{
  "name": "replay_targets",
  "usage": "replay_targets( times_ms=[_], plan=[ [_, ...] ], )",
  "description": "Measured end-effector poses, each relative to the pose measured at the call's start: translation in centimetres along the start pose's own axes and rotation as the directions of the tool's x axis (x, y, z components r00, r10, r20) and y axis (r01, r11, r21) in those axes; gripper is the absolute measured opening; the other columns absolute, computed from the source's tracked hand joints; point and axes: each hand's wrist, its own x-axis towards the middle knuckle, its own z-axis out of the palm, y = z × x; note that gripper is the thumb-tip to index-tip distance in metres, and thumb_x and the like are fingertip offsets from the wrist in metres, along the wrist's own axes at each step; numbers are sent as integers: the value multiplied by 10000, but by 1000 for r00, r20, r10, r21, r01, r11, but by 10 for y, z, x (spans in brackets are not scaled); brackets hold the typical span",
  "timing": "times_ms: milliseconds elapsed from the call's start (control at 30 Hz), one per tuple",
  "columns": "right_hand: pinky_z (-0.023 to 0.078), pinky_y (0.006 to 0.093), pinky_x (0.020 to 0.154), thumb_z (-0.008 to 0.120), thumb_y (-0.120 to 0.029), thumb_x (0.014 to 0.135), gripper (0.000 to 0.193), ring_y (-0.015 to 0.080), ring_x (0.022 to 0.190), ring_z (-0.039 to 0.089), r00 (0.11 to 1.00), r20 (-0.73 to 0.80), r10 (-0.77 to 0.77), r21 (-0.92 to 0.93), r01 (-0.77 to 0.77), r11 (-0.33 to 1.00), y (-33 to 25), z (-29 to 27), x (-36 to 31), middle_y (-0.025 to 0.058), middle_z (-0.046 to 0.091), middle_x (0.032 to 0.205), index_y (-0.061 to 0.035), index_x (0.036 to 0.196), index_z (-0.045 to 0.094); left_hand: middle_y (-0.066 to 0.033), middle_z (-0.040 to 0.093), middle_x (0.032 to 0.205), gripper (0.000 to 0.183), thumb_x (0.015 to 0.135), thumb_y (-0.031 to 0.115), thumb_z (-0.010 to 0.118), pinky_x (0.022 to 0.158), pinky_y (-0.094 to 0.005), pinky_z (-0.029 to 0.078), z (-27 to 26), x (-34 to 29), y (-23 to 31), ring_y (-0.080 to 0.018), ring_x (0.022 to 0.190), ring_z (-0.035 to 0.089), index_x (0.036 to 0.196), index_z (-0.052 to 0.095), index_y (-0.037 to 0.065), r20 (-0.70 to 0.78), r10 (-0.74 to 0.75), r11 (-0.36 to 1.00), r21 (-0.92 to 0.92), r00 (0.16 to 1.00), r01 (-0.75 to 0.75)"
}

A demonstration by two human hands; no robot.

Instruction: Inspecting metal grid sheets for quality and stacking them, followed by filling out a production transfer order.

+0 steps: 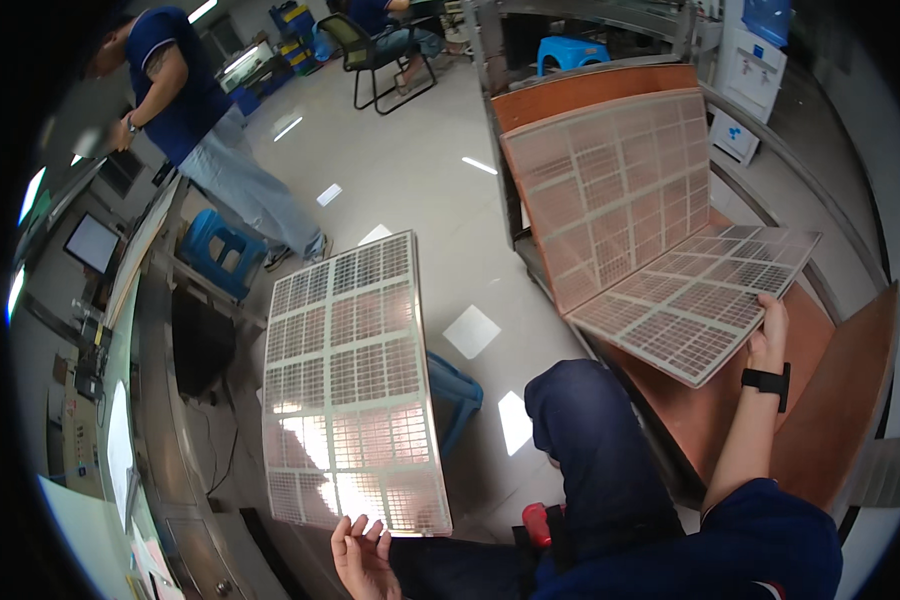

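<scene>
A large copper-coloured circuit board panel (355, 375) with a pale grid pattern stands tilted before me on the left, light glaring off its lower part. My left hand (363, 560) is at its bottom edge, fingers curled against it. On the right, my right hand (769, 338) grips the near edge of a second, similar panel (695, 300), which slopes low over an orange-brown cart (670, 410). Behind that one, another gridded panel (615, 185) leans against the cart's upright orange-brown board (595, 92). The underside of the right-hand panel is hidden.
A blue stool (454, 395) shows partly behind the left panel. A metal bench (160, 400) runs along the left, beside another blue stool (220, 250). One person (185, 95) stands at far left; another sits on a chair (355, 45). A water dispenser (745, 90) stands at far right.
</scene>
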Motion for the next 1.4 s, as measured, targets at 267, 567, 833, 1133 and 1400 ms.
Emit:
replay_targets(
  times_ms=[267,567,833,1133,1400],
  plan=[
    [304,390,1028,439,-402,926,631,268,1282,332,869,489,-71,-63,117,991,4,167,-18,169,252,1422,-45,1396,216,-152,565,1076,290,937,154,448,793,-322,518,-16,12,-15,-230,921,596,1176,449,-10,-124,30,1000,9,992,-29],
    [502,262,736,489,-249,921,362,162,877,617,73,794,603,-595,-108,797,132,197,-250,132,599,1054,-40,1216,465,-232,493,1218,315,851,60,470,1004,-417,308,-115,99,-13,-361,1153,447,1145,530,-37,156,688,7,975,709,-221],
    [499,246,636,454,-235,937,325,125,758,593,5,667,745,-733,-176,657,166,165,-325,92,595,953,33,1116,495,-239,408,1307,419,850,203,509,996,-477,305,-95,74,-37,-415,1192,391,1238,489,45,221,374,-134,974,901,-183],
    [452,231,711,534,-152,894,219,102,796,564,162,765,623,-626,-41,779,137,138,-261,53,610,909,30,1016,547,-182,570,1139,260,875,118,494,951,-381,377,-65,3,-28,-308,1096,527,1095,588,16,102,375,458,844,922,-279],
    [444,216,717,431,-228,953,280,76,776,544,389,722,572,-604,-49,796,88,127,-209,32,597,890,14,1015,557,-116,599,872,297,922,165,479,597,-249,488,-81,21,-23,-150,645,591,1128,530,-42,-261,-15,931,349,965,109]
  ],
)
